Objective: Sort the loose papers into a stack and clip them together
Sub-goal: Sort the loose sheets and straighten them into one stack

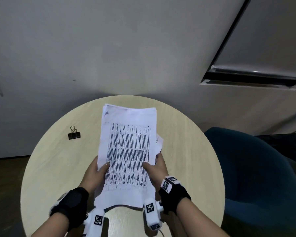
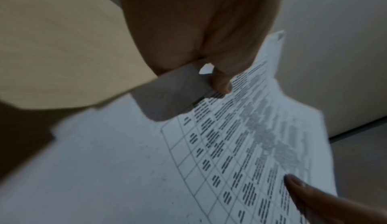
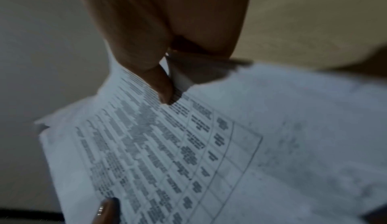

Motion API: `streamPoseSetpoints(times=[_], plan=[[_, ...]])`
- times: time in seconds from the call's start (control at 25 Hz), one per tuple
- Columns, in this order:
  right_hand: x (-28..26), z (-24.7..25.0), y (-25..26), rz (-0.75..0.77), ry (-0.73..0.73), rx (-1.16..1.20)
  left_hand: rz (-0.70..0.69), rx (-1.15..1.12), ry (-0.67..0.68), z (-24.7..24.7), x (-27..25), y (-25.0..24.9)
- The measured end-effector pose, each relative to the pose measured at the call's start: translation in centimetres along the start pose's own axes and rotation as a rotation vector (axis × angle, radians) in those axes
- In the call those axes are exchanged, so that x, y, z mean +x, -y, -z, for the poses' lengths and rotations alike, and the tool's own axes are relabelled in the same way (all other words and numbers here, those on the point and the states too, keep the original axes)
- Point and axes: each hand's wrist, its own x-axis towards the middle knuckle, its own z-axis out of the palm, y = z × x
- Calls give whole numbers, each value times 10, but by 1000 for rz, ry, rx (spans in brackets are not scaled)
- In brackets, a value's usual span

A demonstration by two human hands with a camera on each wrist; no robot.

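Note:
A stack of white papers, its top sheet printed with a table, is held above the round wooden table. My left hand grips the stack's left edge, thumb on top. My right hand grips the right edge, thumb pressed on the print. A lower sheet sticks out crookedly at the right side. In the left wrist view the thumb pinches the papers. The right wrist view shows my thumb on the sheet. A black binder clip lies on the table, left of the stack.
A dark teal chair stands at the table's right. Grey floor lies beyond the far edge, and a white cabinet with a dark gap is at the upper right.

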Motion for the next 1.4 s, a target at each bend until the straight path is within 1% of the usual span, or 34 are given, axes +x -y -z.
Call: streamPoseSetpoints(times=[0.04,0.12,0.2,0.24,0.28,0.32,0.36,0.44,0.52,0.6,0.64,0.72,0.76,0.8,0.88,1.0,1.04,1.12,1.24,1.28,1.36,1.4], plan=[[-3,3,11,54,29,52,-48,-41,8,3,-2,-11],[-6,11,25,81,125,92,-66,-117,26,8,-2,-31],[-14,22,38,53,227,102,11,-272,71,14,0,-39],[-17,25,41,33,268,100,78,-366,104,20,5,-33],[-18,28,40,15,300,93,112,-408,157,24,7,-33],[-19,30,37,5,309,78,127,-393,209,28,11,-29],[-18,31,32,-2,303,62,110,-338,236,31,11,-31],[-18,24,19,-17,254,59,28,-284,188,30,6,-44],[-19,17,15,-9,140,82,-96,-290,138,27,2,-65],[-19,18,27,48,45,87,-224,-311,133,27,-5,-91],[-19,19,36,96,39,57,-274,-306,157,27,-7,-99],[-16,23,54,140,37,-50,-314,-238,204,24,-11,-108],[-12,23,56,136,31,-109,-337,-198,199,23,-11,-106],[-8,21,55,134,11,-180,-338,-176,181,21,-10,-100],[-8,18,49,143,-30,-237,-304,-189,166,18,-6,-81],[-10,17,49,144,-54,-89,-214,-237,135,11,-1,-69],[-9,16,53,177,-71,-81,-205,-248,131,11,1,-67],[-3,14,56,246,-107,-197,-200,-246,111,11,6,-68],[3,11,61,250,-99,-259,-207,-211,88,12,15,-60],[2,9,62,231,-93,-322,-197,-216,72,12,18,-58],[0,5,62,211,-75,-393,-206,-222,81,11,19,-59],[0,5,59,210,-44,-321,-221,-210,74,9,19,-62]])
